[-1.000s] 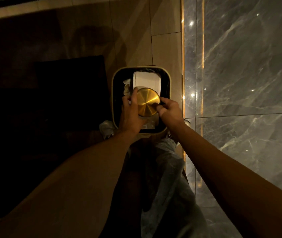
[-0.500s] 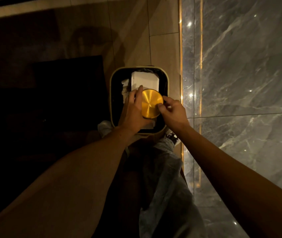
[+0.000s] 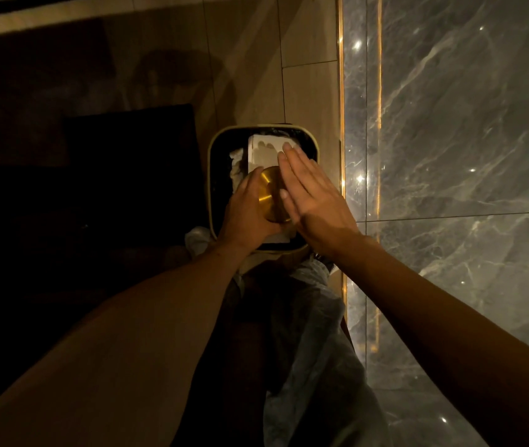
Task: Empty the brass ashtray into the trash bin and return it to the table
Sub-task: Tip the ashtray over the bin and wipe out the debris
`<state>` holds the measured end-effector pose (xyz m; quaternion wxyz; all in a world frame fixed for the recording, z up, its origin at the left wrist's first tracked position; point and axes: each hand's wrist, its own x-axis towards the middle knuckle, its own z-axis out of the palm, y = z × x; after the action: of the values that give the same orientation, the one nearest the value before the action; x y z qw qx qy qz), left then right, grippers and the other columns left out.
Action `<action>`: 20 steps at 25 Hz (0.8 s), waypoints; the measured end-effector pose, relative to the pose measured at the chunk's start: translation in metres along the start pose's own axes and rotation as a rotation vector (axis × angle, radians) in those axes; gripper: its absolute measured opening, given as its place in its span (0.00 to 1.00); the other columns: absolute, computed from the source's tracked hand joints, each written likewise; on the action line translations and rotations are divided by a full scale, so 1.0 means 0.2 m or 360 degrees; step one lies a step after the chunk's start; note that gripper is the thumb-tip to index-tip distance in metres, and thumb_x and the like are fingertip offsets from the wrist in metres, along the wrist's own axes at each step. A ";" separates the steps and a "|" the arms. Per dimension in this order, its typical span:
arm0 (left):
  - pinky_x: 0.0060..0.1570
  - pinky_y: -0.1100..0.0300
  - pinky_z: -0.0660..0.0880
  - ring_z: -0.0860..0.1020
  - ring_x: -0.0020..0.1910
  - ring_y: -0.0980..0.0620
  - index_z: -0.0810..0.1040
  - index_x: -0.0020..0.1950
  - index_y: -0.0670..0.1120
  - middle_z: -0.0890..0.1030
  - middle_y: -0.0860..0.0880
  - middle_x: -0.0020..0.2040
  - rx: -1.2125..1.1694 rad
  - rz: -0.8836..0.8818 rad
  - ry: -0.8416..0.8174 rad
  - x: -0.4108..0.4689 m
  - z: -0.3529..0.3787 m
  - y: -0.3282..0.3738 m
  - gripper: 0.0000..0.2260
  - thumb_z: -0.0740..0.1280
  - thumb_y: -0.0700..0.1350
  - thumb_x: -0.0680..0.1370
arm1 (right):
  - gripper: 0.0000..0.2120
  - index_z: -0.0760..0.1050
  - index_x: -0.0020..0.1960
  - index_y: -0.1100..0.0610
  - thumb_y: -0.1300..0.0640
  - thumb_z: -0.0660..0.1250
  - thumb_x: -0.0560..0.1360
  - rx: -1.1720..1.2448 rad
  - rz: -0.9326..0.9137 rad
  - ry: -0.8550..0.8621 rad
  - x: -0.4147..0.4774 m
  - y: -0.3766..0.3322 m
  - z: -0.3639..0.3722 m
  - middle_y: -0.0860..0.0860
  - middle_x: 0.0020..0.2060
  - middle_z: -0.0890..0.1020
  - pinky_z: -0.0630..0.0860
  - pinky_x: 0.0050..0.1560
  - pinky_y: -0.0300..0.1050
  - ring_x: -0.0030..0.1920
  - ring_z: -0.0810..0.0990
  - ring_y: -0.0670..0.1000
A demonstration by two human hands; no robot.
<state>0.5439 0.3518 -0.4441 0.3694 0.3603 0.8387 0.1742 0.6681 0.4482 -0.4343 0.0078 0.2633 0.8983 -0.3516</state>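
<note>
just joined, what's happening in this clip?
A person stands over a trash bin on the floor beside a marble wall. The left hand holds the brass ashtray over the bin's opening, base side facing the camera. The right hand is open and flat, next to the ashtray's side, not gripping anything. White paper lies inside the bin. Whether anything is falling out can't be seen. The ashtray has not gone back to the table yet.

Left hand (image 3: 245, 214) curled in a grip, right hand (image 3: 313, 196) flat, seemingly touching nothing
</note>
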 end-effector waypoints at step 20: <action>0.53 0.63 0.66 0.75 0.63 0.43 0.66 0.72 0.46 0.75 0.45 0.67 0.0052 -0.0015 -0.0112 -0.01 -0.02 0.00 0.48 0.81 0.57 0.56 | 0.27 0.47 0.78 0.61 0.54 0.52 0.83 -0.0119 -0.0077 -0.0227 -0.01 0.06 0.03 0.56 0.78 0.49 0.51 0.78 0.54 0.78 0.47 0.54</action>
<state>0.5411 0.3510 -0.4407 0.3936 0.3681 0.8296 0.1459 0.6738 0.4508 -0.4469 0.0730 0.2153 0.9141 -0.3357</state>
